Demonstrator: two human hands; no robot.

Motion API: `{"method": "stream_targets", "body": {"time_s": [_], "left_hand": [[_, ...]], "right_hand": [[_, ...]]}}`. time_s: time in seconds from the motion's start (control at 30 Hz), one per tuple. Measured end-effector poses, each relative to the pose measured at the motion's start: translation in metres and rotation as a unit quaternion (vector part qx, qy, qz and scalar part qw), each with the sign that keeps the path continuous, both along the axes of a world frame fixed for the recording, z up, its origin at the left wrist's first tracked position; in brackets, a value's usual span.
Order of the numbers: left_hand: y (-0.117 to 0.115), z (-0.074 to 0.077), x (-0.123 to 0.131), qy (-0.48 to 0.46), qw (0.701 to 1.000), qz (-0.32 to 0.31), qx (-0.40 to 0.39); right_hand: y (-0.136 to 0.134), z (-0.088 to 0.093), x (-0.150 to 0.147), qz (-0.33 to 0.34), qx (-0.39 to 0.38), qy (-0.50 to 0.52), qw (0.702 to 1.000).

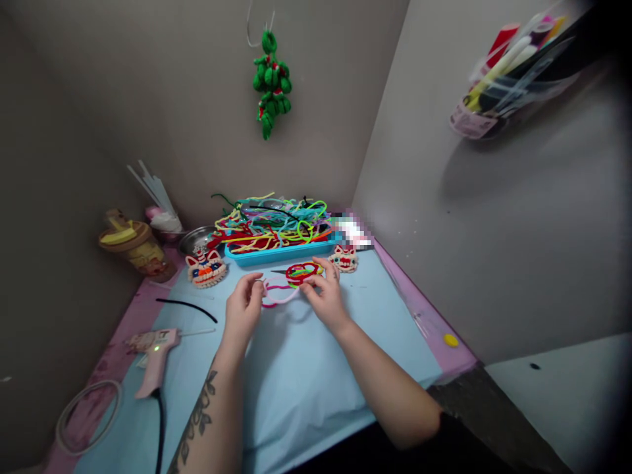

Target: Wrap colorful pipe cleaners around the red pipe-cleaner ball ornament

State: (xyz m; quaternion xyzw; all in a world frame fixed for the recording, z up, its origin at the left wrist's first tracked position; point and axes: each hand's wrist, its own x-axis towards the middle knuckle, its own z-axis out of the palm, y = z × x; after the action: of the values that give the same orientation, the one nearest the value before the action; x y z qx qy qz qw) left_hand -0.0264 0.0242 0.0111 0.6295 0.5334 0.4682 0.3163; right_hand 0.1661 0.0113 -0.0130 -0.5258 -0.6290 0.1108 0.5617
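Between my hands is a pale pink pipe cleaner bent into a curve, with a darker magenta length alongside it. My left hand pinches its left end between thumb and fingers. At the other end my right hand is closed on it with thumb and forefinger. Just beyond the right fingers lie red pipe cleaner loops with green and yellow in them, partly hidden by that hand. A dark pointed tip, perhaps of scissors, shows beside the loops.
A blue tray heaped with colourful pipe cleaners stands behind. Two animal-face pieces flank it. At left are a pink glue gun with its cord, a black pipe cleaner, a metal bowl and a brown cup.
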Motion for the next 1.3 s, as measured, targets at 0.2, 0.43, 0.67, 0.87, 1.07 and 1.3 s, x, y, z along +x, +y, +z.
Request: {"method": "stream_targets", "body": {"time_s": [0.2, 0.43, 0.67, 0.87, 1.07, 1.3], "left_hand": [[-0.001, -0.005, 0.005, -0.056, 0.995, 0.005, -0.088], [-0.004, -0.002, 0.014, -0.025, 0.996, -0.026, -0.077], [-0.009, -0.005, 0.023, 0.033, 0.998, -0.005, 0.055], [-0.008, -0.001, 0.016, 0.004, 0.999, 0.012, -0.04], [-0.008, -0.009, 0.022, 0.016, 0.999, -0.048, 0.0], [-0.008, -0.011, 0.024, -0.004, 1.0, -0.019, 0.01]], "right_hand": [[-0.002, 0.0, -0.003, 0.015, 0.012, -0.041, 0.999], [-0.003, -0.002, -0.005, 0.059, 0.0, -0.072, 0.996], [-0.003, -0.001, -0.006, 0.052, -0.009, -0.074, 0.996], [-0.003, 0.0, -0.001, 0.01, 0.006, -0.074, 0.997], [-0.001, -0.005, -0.005, 0.075, -0.019, -0.077, 0.994], [0.0, -0.006, -0.004, 0.047, -0.002, -0.068, 0.997]]}}
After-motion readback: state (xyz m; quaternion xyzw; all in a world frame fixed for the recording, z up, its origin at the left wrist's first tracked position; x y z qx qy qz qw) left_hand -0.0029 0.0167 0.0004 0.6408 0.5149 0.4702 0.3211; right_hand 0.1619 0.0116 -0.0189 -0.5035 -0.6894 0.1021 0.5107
